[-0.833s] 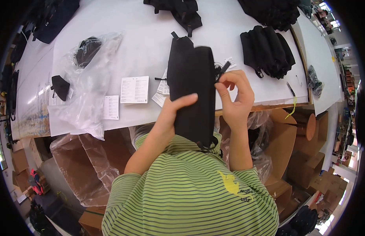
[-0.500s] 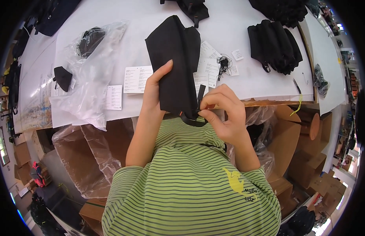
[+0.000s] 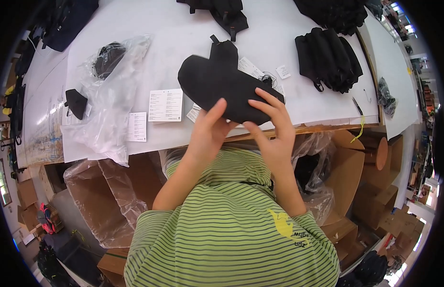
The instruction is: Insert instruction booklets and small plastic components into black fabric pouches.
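Note:
A black fabric pouch (image 3: 222,86), long and rounded, is held flat above the near edge of the white table (image 3: 183,33). My left hand (image 3: 210,129) grips its underside from the left, thumb raised onto the fabric. My right hand (image 3: 272,126) holds its right end, fingers spread over the top. A short strap sticks up from the pouch's far side. Small white tags and a tangle of black string (image 3: 267,79) lie on the table just behind it.
White printed cards (image 3: 165,104) and crumpled clear plastic bags (image 3: 107,91) lie to the left. Folded black pieces (image 3: 329,57) sit at the right, more black items at the far edge. Cardboard boxes lined with plastic (image 3: 95,191) stand below the table on both sides.
The pouch has been turned from upright to lying sideways and lifted away from my chest toward the table. My right hand moved from its lower end to its right end.

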### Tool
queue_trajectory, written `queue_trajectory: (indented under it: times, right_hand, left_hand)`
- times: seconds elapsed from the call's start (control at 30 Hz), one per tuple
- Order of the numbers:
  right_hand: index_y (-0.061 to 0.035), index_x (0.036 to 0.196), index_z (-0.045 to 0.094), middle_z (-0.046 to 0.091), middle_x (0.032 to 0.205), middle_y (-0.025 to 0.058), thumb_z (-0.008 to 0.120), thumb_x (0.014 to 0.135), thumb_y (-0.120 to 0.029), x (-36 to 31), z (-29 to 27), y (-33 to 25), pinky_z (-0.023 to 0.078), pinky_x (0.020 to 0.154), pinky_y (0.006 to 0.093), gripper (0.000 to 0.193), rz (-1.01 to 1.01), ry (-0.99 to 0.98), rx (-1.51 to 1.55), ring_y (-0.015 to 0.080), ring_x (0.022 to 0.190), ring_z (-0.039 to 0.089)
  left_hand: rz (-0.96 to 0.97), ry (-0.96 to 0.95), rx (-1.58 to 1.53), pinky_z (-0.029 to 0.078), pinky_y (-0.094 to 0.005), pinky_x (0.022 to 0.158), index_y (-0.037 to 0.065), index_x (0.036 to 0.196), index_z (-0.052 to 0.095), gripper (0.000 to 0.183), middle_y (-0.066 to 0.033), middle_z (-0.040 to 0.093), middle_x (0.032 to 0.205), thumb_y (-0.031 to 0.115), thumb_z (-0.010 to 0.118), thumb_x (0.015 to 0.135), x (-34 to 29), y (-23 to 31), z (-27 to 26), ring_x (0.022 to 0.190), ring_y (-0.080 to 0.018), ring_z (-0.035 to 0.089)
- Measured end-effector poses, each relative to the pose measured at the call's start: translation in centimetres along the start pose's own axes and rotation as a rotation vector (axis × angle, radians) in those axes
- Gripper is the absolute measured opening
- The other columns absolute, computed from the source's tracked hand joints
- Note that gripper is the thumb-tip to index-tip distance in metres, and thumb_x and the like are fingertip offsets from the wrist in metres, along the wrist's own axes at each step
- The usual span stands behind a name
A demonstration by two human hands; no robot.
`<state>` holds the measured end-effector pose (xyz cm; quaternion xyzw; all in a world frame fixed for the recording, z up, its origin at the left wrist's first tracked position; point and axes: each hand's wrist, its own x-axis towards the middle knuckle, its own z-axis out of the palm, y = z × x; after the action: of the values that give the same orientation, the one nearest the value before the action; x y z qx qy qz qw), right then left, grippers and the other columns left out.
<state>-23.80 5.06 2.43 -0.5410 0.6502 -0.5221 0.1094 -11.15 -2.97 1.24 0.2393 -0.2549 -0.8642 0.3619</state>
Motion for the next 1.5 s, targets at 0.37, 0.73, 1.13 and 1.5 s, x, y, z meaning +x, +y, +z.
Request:
queue_trajectory:
  times: [0.37, 0.73, 1.13, 1.5]
  right_hand:
    - [-0.0038, 0.102, 0.066, 0.066, 0.102, 0.0043, 0.07, 0.078, -0.001, 0.9, -2.6, 3.1, 0.045, 0.07, 0.021, 0.024, 0.319, 0.016, 0.43, 0.0098, 0.085, 0.059]
    - [0.0042, 0.101, 0.063, 0.058, 0.097, 0.0108, 0.073, 0.081, -0.01, 9.6, -15.9, 10.2, 0.056, 0.061, 0.0247, 0.027, 0.205, 0.715, 0.202, 0.0194, 0.074, 0.064]
    - [-0.0103, 0.097, 0.066, 0.067, 0.082, 0.0058, 0.071, 0.077, -0.018, 10.2, -12.1, 12.9, 0.049, 0.066, 0.0329, 0.023, 0.215, 0.387, -0.476, 0.0195, 0.068, 0.065]
    - [-0.0087, 0.081, 0.069, 0.067, 0.079, 0.0106, 0.068, 0.076, -0.03, 9.8, -0.3, 19.4, 0.05, 0.068, 0.0373, 0.022, 0.333, -0.343, -0.639, 0.0263, 0.077, 0.065]
  left_hand:
    - [0.56, 0.146, 0.745, 0.037, -0.0164, 0.045, 0.004, 0.088, 0.063, 0.018, 0.0007, 0.057, 0.09, -0.002, 0.073, 0.075, 2.9, 2.2, -3.1, 0.063, -0.0028, 0.05]
    - [0.482, 0.221, 1.159, 0.047, -0.0286, 0.073, 0.005, 0.112, 0.059, 0.029, -0.0052, 0.061, 0.113, 0.015, 0.064, 0.086, 3.0, 3.9, -7.4, 0.085, -0.0135, 0.059]
    - [0.583, 0.34, 1.739, 0.033, -0.0424, 0.099, 0.004, 0.12, 0.05, 0.044, -0.0132, 0.049, 0.124, 0.021, 0.066, 0.083, 2.7, 4.5, -12.9, 0.115, -0.0332, 0.042]
    - [0.415, 0.525, 1.9, 0.039, -0.0406, 0.095, 0.0, 0.122, 0.055, 0.053, -0.0171, 0.055, 0.117, 0.03, 0.068, 0.081, 1.5, 7.3, -19.7, 0.113, -0.0337, 0.049]
